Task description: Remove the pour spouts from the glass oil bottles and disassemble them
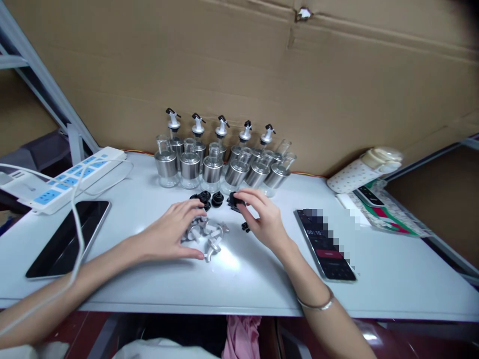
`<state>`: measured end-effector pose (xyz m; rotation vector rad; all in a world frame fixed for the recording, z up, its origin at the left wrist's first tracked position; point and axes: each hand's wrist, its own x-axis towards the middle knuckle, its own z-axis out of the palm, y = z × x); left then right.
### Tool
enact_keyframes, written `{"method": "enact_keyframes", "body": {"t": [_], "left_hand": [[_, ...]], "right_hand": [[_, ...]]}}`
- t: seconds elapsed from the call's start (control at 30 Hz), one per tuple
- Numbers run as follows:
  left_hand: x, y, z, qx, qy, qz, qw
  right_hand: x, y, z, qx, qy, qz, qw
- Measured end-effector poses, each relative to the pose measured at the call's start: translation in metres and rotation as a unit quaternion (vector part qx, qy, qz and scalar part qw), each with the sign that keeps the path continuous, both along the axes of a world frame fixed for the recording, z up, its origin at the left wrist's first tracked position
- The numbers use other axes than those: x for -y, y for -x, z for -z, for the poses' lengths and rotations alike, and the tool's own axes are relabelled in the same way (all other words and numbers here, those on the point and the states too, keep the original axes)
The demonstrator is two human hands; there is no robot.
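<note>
My left hand [175,232] is spread around a pile of silver-grey spout pieces [214,239], thumb apart from the fingers. Its fingertips reach black stoppers [204,197] behind the pile. The fingertips of my right hand [262,217] pinch a black plastic piece [232,201], partly hidden by them. Between the hands stands one black ribbed stopper [217,199]. Small black pieces [245,227] lie under my right hand. Behind are glass bottles with steel sleeves [212,169]; the front ones have bare necks, while several at the back carry silver pourer spouts [221,127] with black levers.
On the left of the white table [187,289] lie a dark tablet [69,239] and a white power strip [78,177] with a loose cable. To the right are a phone [325,244], a dotted flask [359,169] on its side and a small black device [369,196]. Cardboard [224,60] walls the back.
</note>
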<state>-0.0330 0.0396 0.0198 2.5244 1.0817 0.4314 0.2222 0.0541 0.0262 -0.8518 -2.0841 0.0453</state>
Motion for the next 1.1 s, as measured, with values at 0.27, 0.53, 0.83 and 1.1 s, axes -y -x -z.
{"method": "enact_keyframes", "body": {"t": [0.27, 0.53, 0.83, 1.1], "left_hand": [[0.014, -0.016, 0.026, 0.004, -0.106, 0.058, 0.993], [0.019, -0.014, 0.026, 0.035, -0.157, 0.1, 0.982], [0.02, -0.012, 0.028, 0.055, -0.151, 0.113, 0.98], [0.015, -0.009, 0.03, 0.077, -0.133, 0.025, 0.988]], "right_hand": [[-0.018, 0.013, 0.011, -0.018, 0.027, 0.033, 0.999], [-0.041, 0.039, 0.01, 0.032, 0.038, 0.007, 0.999], [-0.058, 0.065, 0.021, 0.094, 0.104, 0.027, 0.99], [-0.018, 0.035, 0.001, 0.015, 0.156, -0.051, 0.986]]}}
